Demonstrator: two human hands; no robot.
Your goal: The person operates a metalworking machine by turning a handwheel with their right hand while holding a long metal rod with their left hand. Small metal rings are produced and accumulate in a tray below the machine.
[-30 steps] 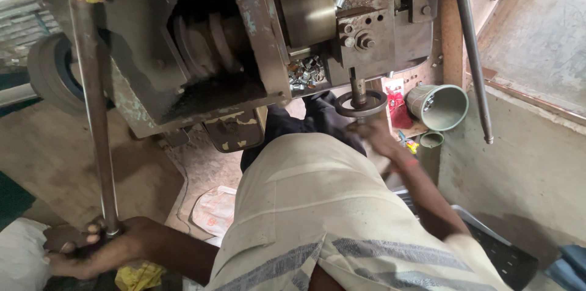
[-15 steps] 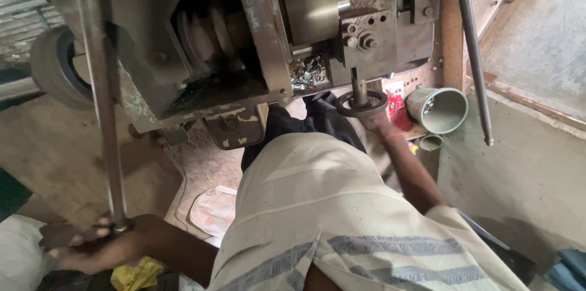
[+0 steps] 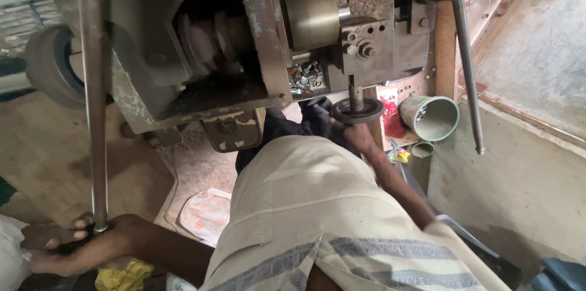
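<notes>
I look down over my pale striped shirt at a heavy grey press machine (image 3: 201, 53). My left hand (image 3: 73, 243) is closed around the lower end of a long steel lever rod (image 3: 93, 108) at the lower left. My right hand (image 3: 359, 135) reaches forward under the machine and touches the dark round die plate (image 3: 358, 110) on the vertical punch shaft (image 3: 355, 90). Whether its fingers pinch a small part there I cannot tell. Small shiny metal pieces (image 3: 305, 76) lie in a heap on the machine bed just behind.
A second long steel handle (image 3: 467, 65) hangs down at the right. A grey-green plastic cup (image 3: 431, 117) and a red packet (image 3: 390, 121) sit on a ledge beside the die. A dark wheel (image 3: 52, 65) is at the left. A crumpled sack (image 3: 204, 213) lies on the floor.
My left hand on the lever has stayed low at the left. My right hand has stayed at the die plate; the view has shifted slightly.
</notes>
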